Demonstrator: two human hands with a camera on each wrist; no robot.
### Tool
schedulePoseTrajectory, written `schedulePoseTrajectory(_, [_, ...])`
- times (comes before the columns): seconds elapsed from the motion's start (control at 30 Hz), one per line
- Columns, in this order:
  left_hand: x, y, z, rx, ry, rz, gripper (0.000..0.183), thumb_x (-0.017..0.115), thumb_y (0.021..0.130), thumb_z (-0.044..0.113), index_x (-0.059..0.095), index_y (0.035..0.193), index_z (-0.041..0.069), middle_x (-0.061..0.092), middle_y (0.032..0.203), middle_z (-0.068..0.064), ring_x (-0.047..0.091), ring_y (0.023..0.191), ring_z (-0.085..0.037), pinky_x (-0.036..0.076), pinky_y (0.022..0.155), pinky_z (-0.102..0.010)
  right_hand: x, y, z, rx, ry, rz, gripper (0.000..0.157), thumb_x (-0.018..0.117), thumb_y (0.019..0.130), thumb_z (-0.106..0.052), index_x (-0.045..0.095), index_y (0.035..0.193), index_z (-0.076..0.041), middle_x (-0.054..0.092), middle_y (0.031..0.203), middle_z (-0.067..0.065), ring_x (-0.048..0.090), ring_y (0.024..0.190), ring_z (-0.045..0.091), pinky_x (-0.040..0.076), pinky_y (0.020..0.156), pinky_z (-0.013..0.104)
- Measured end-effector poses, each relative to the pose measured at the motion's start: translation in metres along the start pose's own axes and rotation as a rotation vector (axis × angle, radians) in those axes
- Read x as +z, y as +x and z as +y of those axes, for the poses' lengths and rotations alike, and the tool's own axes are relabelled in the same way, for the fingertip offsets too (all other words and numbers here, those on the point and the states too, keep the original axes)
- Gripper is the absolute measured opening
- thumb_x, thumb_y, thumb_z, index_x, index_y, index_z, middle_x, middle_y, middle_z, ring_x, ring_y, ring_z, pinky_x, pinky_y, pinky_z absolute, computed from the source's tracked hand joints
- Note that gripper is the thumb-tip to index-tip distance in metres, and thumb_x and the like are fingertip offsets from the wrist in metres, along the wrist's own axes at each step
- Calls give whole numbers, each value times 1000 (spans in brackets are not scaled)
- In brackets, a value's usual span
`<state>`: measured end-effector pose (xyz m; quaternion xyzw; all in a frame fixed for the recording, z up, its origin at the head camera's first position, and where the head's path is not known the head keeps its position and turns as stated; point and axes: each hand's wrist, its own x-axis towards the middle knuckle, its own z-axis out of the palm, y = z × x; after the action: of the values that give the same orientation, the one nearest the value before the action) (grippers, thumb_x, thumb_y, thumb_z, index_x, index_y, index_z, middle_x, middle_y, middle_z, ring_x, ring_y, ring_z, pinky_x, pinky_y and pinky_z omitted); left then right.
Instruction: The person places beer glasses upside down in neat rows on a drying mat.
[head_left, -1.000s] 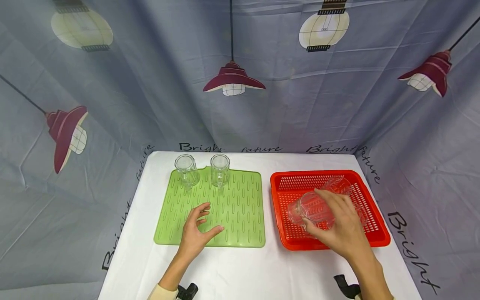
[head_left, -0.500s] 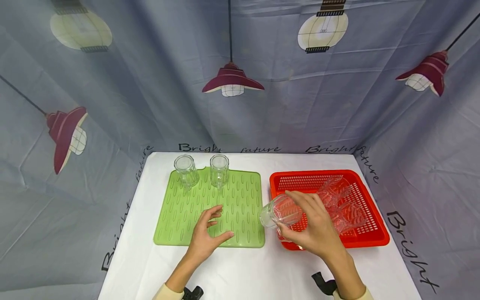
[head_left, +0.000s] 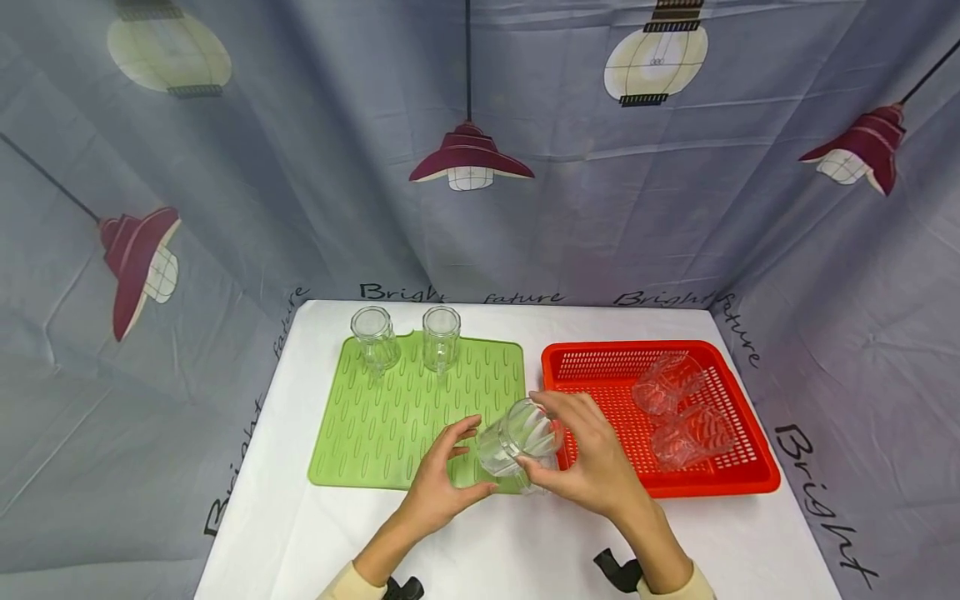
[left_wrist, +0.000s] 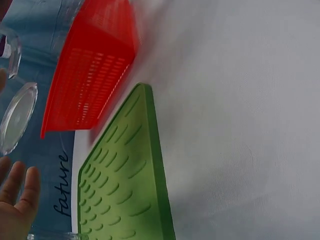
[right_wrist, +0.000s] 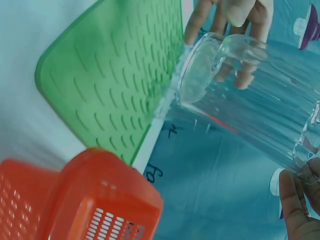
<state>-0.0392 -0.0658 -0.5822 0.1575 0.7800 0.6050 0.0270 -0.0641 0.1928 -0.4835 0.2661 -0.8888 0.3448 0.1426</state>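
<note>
A clear glass mug (head_left: 501,446) is tilted above the green mat's right edge, its base toward the left. My right hand (head_left: 588,454) grips it near the rim, thumb on one side and fingers on the other. Close by the base is my left hand (head_left: 442,483), fingers spread and thumb apart; in the right wrist view its fingers (right_wrist: 200,20) reach beside the mug's base (right_wrist: 197,75). Two more glass mugs, a left one (head_left: 377,340) and a right one (head_left: 441,340), stand upright at the back of the green ridged mat (head_left: 375,450).
A red perforated basket (head_left: 555,358) stands to the right of the mat. Lying in its right part are a far glass mug (head_left: 663,383) and a near glass mug (head_left: 692,437). White cloth (head_left: 480,550) covers the table, and a grey curtain (head_left: 525,242) hangs around it.
My right hand has carried the glass mug left, out of the red basket and over to the mat's edge. The left hand has moved right, toward the mug's base.
</note>
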Motion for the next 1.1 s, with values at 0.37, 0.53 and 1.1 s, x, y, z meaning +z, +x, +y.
schedulePoseTrajectory(0.37, [8,0,4,-38,57,-41,92,95,84,28,45,162,32,55,153,14,56,139,-14,51,116,-42,4,-1,-7,2,69,-14,82,99,70,-29,66,145,-18,72,137,-1,60,114,11,60,92,36])
schedulePoseTrajectory(0.53, [5,0,6,-35,43,-23,90,96,81,24,49,157,36,59,148,12,59,132,-14,53,112,-38,0,-2,-4,27,100,-36,83,98,72,-26,63,147,-22,71,137,-4,60,113,11,59,91,36])
schedulePoseTrajectory(1.1, [-27,0,21,83,-230,-93,81,90,80,0,55,152,12,53,149,-12,58,138,-19,54,120,-34,-19,-20,45,188,634,-299,75,91,83,-4,58,149,-12,65,140,11,67,123,25,61,109,29])
